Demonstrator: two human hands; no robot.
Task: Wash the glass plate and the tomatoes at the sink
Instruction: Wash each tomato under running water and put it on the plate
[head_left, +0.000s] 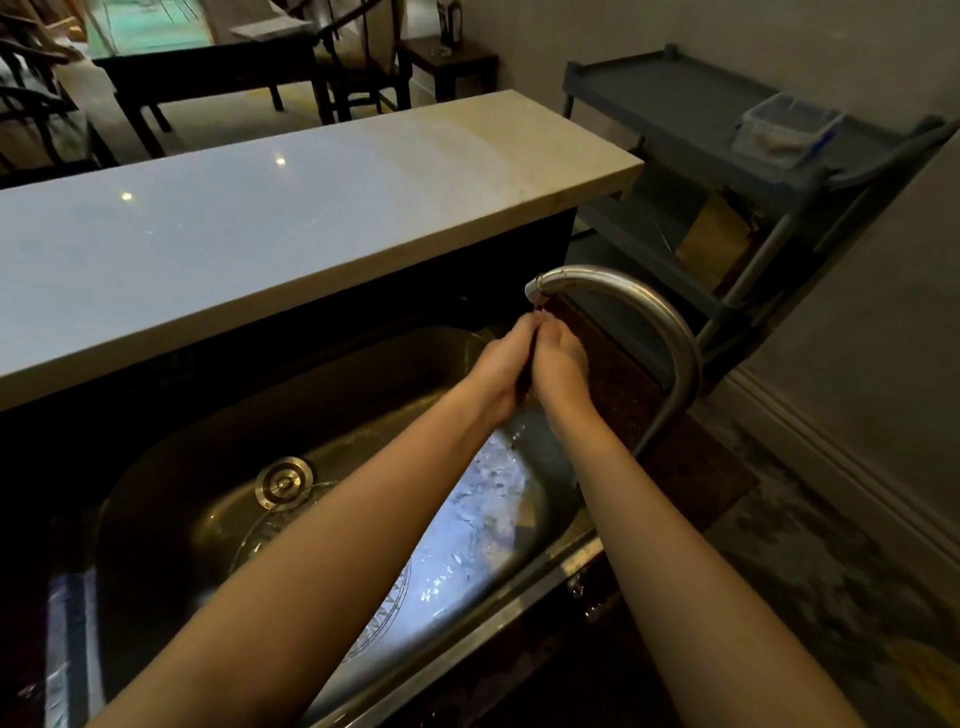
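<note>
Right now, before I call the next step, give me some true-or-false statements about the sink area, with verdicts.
1. The left hand and right hand are pressed together just below the faucet spout. True.
2. The plate is on the counter. False: it lies in the sink, partly hidden under the left forearm.
3. The drain cover is in the sink, left of the hands. True.
4. The cart has a bare top shelf. False: a clear container stands on it.
5. A tomato is plainly visible in the hands. False: only a dark sliver shows between the palms, too little to identify.
</note>
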